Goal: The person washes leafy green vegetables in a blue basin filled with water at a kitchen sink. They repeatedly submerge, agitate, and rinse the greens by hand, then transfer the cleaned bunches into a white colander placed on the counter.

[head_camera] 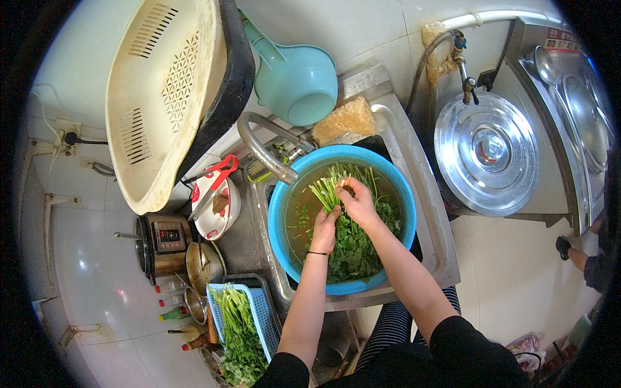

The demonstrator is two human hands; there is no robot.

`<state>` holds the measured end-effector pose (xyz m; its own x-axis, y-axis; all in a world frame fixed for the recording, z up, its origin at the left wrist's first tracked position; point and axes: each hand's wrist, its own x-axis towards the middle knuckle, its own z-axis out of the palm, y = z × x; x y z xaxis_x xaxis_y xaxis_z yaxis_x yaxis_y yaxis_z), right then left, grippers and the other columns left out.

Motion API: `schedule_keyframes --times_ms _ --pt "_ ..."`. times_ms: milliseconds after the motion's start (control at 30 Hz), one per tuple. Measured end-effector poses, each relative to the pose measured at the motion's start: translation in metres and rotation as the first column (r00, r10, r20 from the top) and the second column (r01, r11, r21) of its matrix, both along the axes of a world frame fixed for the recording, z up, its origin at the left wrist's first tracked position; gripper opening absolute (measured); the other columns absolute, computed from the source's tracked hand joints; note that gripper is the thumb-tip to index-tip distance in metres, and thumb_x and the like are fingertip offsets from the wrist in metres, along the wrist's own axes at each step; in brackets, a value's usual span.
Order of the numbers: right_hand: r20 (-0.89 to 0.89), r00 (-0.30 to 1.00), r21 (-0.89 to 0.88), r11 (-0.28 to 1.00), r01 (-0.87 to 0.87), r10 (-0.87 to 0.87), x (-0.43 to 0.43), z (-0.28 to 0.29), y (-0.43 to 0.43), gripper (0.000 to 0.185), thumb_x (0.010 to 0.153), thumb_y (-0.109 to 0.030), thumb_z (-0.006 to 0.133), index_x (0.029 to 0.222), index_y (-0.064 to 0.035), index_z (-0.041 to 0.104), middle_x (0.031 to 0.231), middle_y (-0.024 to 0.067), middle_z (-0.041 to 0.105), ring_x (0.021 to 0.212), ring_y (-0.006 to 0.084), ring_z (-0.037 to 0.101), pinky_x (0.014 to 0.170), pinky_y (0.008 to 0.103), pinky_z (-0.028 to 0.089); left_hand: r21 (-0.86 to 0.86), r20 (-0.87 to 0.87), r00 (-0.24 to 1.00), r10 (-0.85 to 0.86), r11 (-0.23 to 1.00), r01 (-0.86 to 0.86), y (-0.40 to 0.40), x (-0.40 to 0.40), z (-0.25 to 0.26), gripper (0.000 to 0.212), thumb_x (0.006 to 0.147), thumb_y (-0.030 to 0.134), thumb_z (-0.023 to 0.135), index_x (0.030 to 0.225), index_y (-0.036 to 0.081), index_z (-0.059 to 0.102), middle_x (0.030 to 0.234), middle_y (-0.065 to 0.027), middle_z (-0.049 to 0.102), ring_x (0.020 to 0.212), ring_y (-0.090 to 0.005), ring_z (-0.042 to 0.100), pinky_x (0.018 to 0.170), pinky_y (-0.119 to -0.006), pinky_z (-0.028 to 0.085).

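A round blue plastic basin [413, 208] of murky water rests over the steel sink. Leafy green herbs [356, 252] lie in it, with loose leaf bits floating at the left. My left hand [324, 230], a dark band at its wrist, is closed around a bunch of pale green stems [326, 191]. Just to its right, my right hand [358, 201] is at the stem ends with thumb and forefinger pinched together; a small pale piece seems to be between them. The curved metal faucet [271, 150] reaches over the basin's left rim.
Left of the sink stand a blue basket [259, 315] of greens, a white and red bowl [228, 213] with tongs, and an electric cooker [167, 237]. A loofah [345, 120] and a teal dipper [301, 82] are behind. A lidded metal pot [487, 155] stands right; another person's leg [577, 258] shows beyond.
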<state>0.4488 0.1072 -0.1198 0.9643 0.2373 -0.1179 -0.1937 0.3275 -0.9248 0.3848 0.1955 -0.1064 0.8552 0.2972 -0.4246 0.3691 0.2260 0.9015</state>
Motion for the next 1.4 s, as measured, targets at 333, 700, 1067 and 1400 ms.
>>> schedule_keyframes --times_ms 333,700,1067,1400 --pt "0.159 0.982 -0.294 0.945 0.145 -0.101 -0.002 0.01 -0.003 0.015 0.078 -0.013 0.051 0.084 0.0002 0.049 0.067 0.0107 0.052 0.06 0.0204 0.05 0.056 0.0305 0.04 -0.01 0.003 1.0 -0.01 1.0 0.01 -0.003 -0.001 -0.002 0.03 0.082 0.012 0.046 0.109 -0.003 0.046 0.108 -0.0063 0.051 0.101 -0.0145 0.044 0.088 -0.027 0.031" --pt "0.199 0.977 -0.33 0.933 0.142 -0.078 -0.001 0.012 -0.007 0.014 0.077 -0.009 0.052 0.087 -0.0003 0.05 0.073 0.0119 0.055 0.064 0.0215 0.053 0.06 0.0304 0.042 -0.022 -0.022 1.0 -0.003 1.0 0.003 -0.005 -0.001 0.001 0.03 0.082 0.011 0.045 0.108 -0.004 0.045 0.11 -0.0072 0.05 0.104 -0.0157 0.042 0.09 -0.028 0.029" --pt "0.114 0.887 -0.141 0.877 0.46 -0.447 0.006 0.01 -0.008 0.015 0.079 -0.011 0.052 0.091 -0.0013 0.052 0.083 0.0071 0.055 0.077 0.0155 0.05 0.072 0.027 0.04 0.901 -0.089 0.949 0.301 0.43 -0.052 -0.038 0.022 -0.002 0.059 0.076 0.022 0.051 0.125 0.002 0.027 0.107 -0.0226 0.042 0.098 -0.0376 0.041 0.083 -0.044 0.033" --pt "0.009 0.887 -0.166 0.874 0.457 -0.462 0.005 -0.001 -0.011 0.015 0.083 -0.016 0.048 0.083 -0.0011 0.05 0.074 0.0038 0.052 0.07 0.0124 0.047 0.067 0.0254 0.039 0.953 -0.262 0.914 0.308 0.23 0.196 -0.055 0.026 -0.009 0.089 0.066 0.052 0.057 0.129 0.002 0.018 0.119 -0.0227 0.034 0.105 -0.0401 0.036 0.085 -0.049 0.03"
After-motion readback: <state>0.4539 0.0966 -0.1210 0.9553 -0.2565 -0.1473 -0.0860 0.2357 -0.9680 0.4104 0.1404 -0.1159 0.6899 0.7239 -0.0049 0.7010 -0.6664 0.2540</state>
